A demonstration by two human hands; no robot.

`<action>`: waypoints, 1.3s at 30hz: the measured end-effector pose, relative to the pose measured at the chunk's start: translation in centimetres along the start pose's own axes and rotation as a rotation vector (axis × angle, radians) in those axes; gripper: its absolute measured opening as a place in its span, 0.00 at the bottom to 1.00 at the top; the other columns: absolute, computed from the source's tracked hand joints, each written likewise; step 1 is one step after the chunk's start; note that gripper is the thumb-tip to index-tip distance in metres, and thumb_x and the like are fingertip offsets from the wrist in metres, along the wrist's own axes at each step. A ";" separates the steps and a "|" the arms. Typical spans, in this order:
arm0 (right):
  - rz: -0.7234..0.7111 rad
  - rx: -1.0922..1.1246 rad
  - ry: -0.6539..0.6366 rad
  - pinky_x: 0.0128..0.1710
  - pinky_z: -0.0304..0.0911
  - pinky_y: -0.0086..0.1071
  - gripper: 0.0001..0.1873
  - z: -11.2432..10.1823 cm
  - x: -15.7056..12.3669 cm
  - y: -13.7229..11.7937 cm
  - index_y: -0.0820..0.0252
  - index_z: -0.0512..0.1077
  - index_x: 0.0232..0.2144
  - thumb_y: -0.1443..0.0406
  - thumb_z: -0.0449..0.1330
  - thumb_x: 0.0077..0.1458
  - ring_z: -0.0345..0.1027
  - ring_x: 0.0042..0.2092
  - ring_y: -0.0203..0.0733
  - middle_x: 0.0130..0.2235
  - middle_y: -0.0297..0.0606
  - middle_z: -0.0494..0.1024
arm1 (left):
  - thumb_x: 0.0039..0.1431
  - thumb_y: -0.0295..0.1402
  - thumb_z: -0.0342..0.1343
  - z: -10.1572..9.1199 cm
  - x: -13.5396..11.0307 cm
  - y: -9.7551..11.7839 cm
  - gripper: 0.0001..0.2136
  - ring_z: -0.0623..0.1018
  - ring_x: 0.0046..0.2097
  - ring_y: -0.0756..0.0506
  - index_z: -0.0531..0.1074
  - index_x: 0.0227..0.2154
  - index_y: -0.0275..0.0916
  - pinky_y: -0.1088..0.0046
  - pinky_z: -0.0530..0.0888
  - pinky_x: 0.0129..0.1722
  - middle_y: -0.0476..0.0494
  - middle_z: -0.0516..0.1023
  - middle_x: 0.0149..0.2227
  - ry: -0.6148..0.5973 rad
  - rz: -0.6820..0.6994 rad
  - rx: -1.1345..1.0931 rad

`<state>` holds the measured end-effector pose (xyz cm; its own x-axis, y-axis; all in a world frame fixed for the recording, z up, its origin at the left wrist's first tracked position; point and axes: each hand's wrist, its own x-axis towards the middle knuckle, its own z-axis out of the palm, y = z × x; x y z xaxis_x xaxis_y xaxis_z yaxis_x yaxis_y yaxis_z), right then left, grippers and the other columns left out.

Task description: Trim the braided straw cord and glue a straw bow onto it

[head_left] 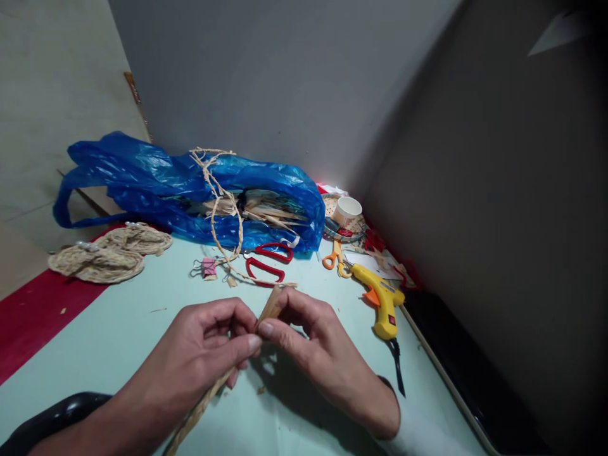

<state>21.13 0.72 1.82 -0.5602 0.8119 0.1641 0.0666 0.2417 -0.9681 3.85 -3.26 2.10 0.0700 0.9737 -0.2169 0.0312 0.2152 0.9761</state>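
Observation:
My left hand (209,345) and my right hand (304,332) meet over the pale green table (118,329), both pinched on a tan straw strip (270,307). The strip's flat end pokes up between my right fingers. Its braided length (197,411) runs down and left under my left hand toward the near edge. Thumbs and forefingers of both hands press together on it.
A blue plastic bag (190,190) with straw and a twine cord (223,209) lies at the back. Red scissors (266,266), a pink binder clip (208,267), orange scissors (332,256), a yellow glue gun (382,301), a white cup (348,210) and woven straw pieces (109,253) lie around. A dark wall stands on the right.

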 end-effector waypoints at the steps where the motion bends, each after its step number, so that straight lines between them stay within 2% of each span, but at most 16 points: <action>1: -0.015 -0.006 0.014 0.37 0.59 0.30 0.12 0.0 0.0 0.1 0.59 0.69 0.29 0.59 0.59 0.64 0.63 0.34 0.36 0.31 0.31 0.71 | 0.51 0.36 0.64 0.1 0.1 0.0 0.08 0.69 0.21 0.52 0.72 0.26 0.38 0.78 0.69 0.21 0.56 0.70 0.19 0.009 -0.005 0.008; 6: 0.036 0.041 0.082 0.35 0.58 0.30 0.11 0.0 -0.1 0.8 0.59 0.70 0.31 0.61 0.57 0.66 0.63 0.33 0.35 0.30 0.31 0.71 | 0.54 0.36 0.64 0.0 0.6 -0.1 0.07 0.73 0.23 0.51 0.74 0.31 0.39 0.77 0.71 0.23 0.54 0.74 0.23 -0.021 -0.022 0.017; 9: 0.065 0.080 0.099 0.34 0.59 0.31 0.11 0.2 -0.1 0.9 0.59 0.69 0.31 0.61 0.56 0.65 0.65 0.32 0.36 0.29 0.32 0.71 | 0.56 0.38 0.62 -0.3 0.5 -0.1 0.07 0.74 0.24 0.51 0.75 0.31 0.40 0.77 0.71 0.26 0.52 0.77 0.25 -0.047 0.024 0.025; 11: 0.069 0.099 0.110 0.33 0.60 0.31 0.10 0.3 0.0 0.9 0.60 0.69 0.31 0.61 0.57 0.64 0.65 0.32 0.36 0.29 0.32 0.71 | 0.56 0.38 0.63 -0.5 0.3 -0.2 0.07 0.74 0.24 0.50 0.76 0.30 0.41 0.78 0.70 0.25 0.53 0.75 0.22 -0.028 0.066 0.049; 17: 0.118 0.164 0.106 0.32 0.59 0.31 0.10 0.5 -0.1 0.9 0.61 0.69 0.34 0.59 0.59 0.62 0.63 0.31 0.35 0.30 0.32 0.71 | 0.51 0.41 0.66 -0.3 0.0 -0.8 0.08 0.73 0.22 0.50 0.79 0.28 0.43 0.79 0.68 0.21 0.53 0.75 0.18 0.142 0.110 0.084; 19: 0.132 0.188 0.101 0.32 0.59 0.31 0.11 0.4 -0.1 0.8 0.60 0.68 0.33 0.58 0.61 0.61 0.62 0.31 0.36 0.31 0.33 0.71 | 0.49 0.41 0.66 -0.2 -0.1 -0.8 0.08 0.73 0.21 0.49 0.80 0.28 0.43 0.78 0.67 0.20 0.53 0.75 0.17 0.144 0.107 0.094; 22: 0.166 0.245 0.069 0.32 0.59 0.31 0.14 0.2 0.0 0.5 0.59 0.66 0.32 0.55 0.63 0.59 0.63 0.32 0.37 0.30 0.33 0.71 | 0.49 0.39 0.66 -0.2 -0.1 -0.4 0.07 0.74 0.22 0.50 0.79 0.28 0.43 0.78 0.69 0.21 0.52 0.78 0.21 0.153 0.089 0.085; 24: 0.179 0.253 0.052 0.32 0.60 0.31 0.15 0.1 0.0 0.2 0.60 0.67 0.32 0.55 0.63 0.59 0.63 0.31 0.36 0.30 0.32 0.70 | 0.49 0.38 0.66 -0.4 0.1 -0.2 0.06 0.75 0.23 0.49 0.79 0.29 0.43 0.77 0.70 0.23 0.51 0.79 0.23 0.117 0.084 0.083; 28: 0.125 0.212 0.068 0.30 0.59 0.30 0.13 0.1 -0.1 0.1 0.60 0.69 0.32 0.57 0.62 0.60 0.63 0.30 0.34 0.28 0.31 0.70 | 0.50 0.34 0.64 -1.3 0.9 0.5 0.08 0.76 0.24 0.49 0.79 0.35 0.44 0.76 0.74 0.26 0.51 0.79 0.26 -0.033 0.082 0.093; 32: 0.061 0.141 0.115 0.31 0.59 0.31 0.11 0.3 -0.1 0.3 0.59 0.69 0.31 0.59 0.61 0.62 0.63 0.31 0.35 0.30 0.33 0.71 | 0.51 0.35 0.63 -1.6 1.1 1.3 0.05 0.72 0.24 0.50 0.78 0.28 0.41 0.79 0.71 0.22 0.50 0.78 0.24 -0.105 0.065 0.098; 35: 0.092 0.135 0.125 0.30 0.59 0.30 0.11 0.4 -0.2 0.4 0.59 0.69 0.31 0.58 0.61 0.61 0.62 0.30 0.35 0.29 0.32 0.71 | 0.51 0.38 0.63 -1.4 0.8 1.2 0.06 0.70 0.22 0.51 0.78 0.27 0.41 0.80 0.69 0.21 0.51 0.77 0.23 -0.095 0.061 0.108; 39: 0.179 0.236 0.094 0.27 0.57 0.27 0.16 0.6 -0.3 0.3 0.59 0.67 0.32 0.53 0.63 0.59 0.61 0.28 0.33 0.27 0.30 0.70 | 0.53 0.38 0.61 -1.4 0.4 0.7 0.06 0.77 0.29 0.46 0.80 0.29 0.43 0.77 0.72 0.28 0.48 0.81 0.27 -0.013 0.145 0.187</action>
<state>20.77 0.22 1.39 -0.4777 0.8785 -0.0070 -0.0425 -0.0310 -0.9986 2.51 -2.65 2.71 0.1003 0.9921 -0.0757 0.2040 0.0539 0.9775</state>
